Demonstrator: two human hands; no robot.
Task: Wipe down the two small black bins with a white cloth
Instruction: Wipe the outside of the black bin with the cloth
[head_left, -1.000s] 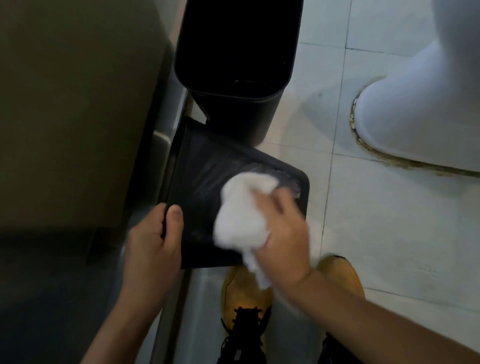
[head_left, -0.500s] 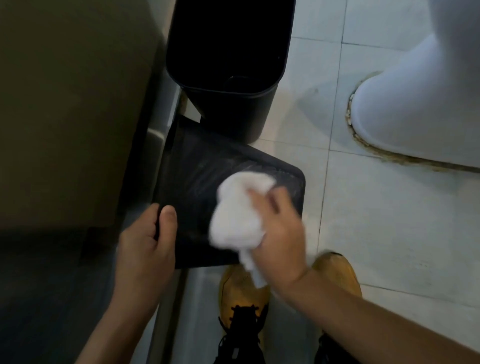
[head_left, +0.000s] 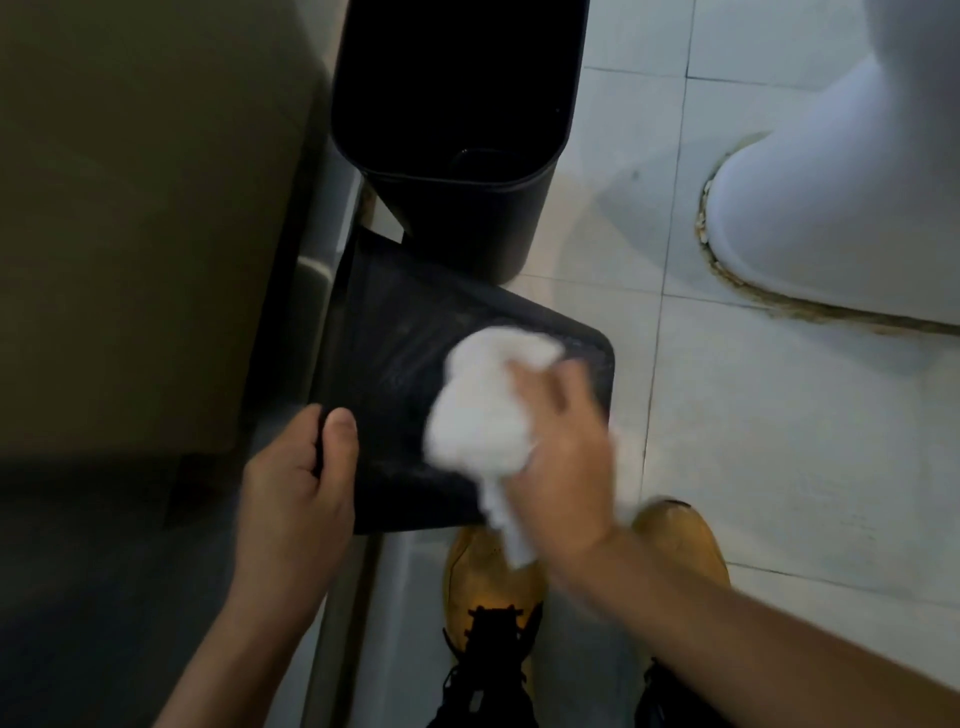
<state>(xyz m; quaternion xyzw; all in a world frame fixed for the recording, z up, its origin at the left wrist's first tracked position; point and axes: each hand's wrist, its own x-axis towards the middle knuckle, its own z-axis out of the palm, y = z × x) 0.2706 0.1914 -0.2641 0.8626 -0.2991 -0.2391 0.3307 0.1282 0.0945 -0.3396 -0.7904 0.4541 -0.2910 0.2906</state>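
Two small black bins sit on the tiled floor (head_left: 779, 441), one behind the other. The far bin (head_left: 457, 156) stands upright at about 12 o'clock, its mouth open toward the camera; the inside is dark, and only a faint curved glint shows near the bottom, too dim to tell what it is. The near bin (head_left: 395, 353) is tipped over, a broad flat face turned upward, its far end touching or just beside the upright bin's base; whether anything is in it cannot be told, since its opening is not in view. The left hand (head_left: 296, 499) holds this bin at its 8 o'clock corner, thumb on top of the face and fingers curled round the edge, so its grip is closed on the bin. The right hand (head_left: 561, 457), blurred, clutches a bunched white cloth (head_left: 483, 415) with its fingers wrapped round the wad, and presses it against the upturned face toward the 3 o'clock side; a tail of cloth hangs out below the palm. Pale dusty streaks mark the bin's face beside the cloth. At 6 o'clock two tan boots (head_left: 488, 577) with black laces stand on the floor. At 2 o'clock is the white base of a toilet (head_left: 831, 218), with brown, crumbling sealant along its foot. A dark cabinet side (head_left: 145, 208) fills the 9 o'clock area.
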